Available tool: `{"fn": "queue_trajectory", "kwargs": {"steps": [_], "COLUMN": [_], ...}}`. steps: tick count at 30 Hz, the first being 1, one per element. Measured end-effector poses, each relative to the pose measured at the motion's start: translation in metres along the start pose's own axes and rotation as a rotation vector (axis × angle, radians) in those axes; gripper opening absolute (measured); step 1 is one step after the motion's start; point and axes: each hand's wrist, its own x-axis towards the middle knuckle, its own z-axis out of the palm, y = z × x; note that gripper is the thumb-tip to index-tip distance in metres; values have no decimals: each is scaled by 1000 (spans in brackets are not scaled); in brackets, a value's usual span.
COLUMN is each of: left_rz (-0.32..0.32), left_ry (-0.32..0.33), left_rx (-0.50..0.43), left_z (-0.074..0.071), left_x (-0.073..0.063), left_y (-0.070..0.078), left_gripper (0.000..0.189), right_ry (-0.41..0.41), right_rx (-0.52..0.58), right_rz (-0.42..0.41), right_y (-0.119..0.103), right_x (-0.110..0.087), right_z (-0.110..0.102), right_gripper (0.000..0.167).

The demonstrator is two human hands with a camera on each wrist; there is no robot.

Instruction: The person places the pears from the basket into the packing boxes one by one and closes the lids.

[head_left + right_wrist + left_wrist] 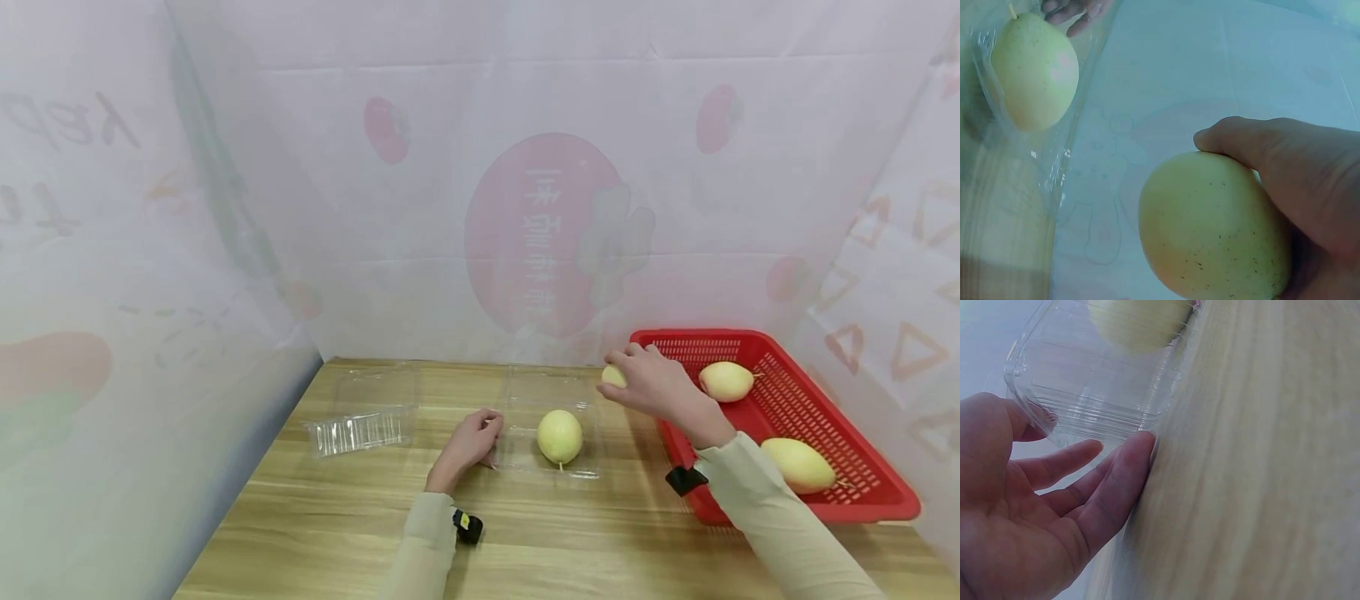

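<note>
My right hand [654, 385] grips a yellow pear [1213, 225] in the air by the left rim of the red basket [885, 500]; in the right wrist view the thumb lies along the fruit's upper side. A second pear [559, 436] sits in an open clear plastic container [513, 450] on the table, its stem pointing toward me. At that container's left side is my left hand [472, 437]. The left wrist view shows its thumb at the rim and its fingers [1129, 465] against the ribbed wall, holding the edge.
Two more pears, one at the back [726, 381] and one at the front [798, 466], lie in the basket. Another clear container [360, 433] stands open on the left of the wooden table [540, 542]. A printed white cloth [420, 208] hangs behind.
</note>
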Motion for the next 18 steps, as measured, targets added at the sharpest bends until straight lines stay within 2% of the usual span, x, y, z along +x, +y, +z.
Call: {"fn": "queue_trajectory", "kwargs": {"steps": [12,18], "left_rz": [2,5], "left_ry": [6,10], "left_rx": [4,0], "left_z": [-1,-1], "left_x": [-2,-2], "left_y": [2,-1], "left_gripper": [44,43], "right_ry": [27,-5], "right_rx": [28,39], "right_rz": [-40,-35], "right_y": [-23,-33], "right_x": [5,7], "right_z": [21,28], "right_gripper": [47,51]}}
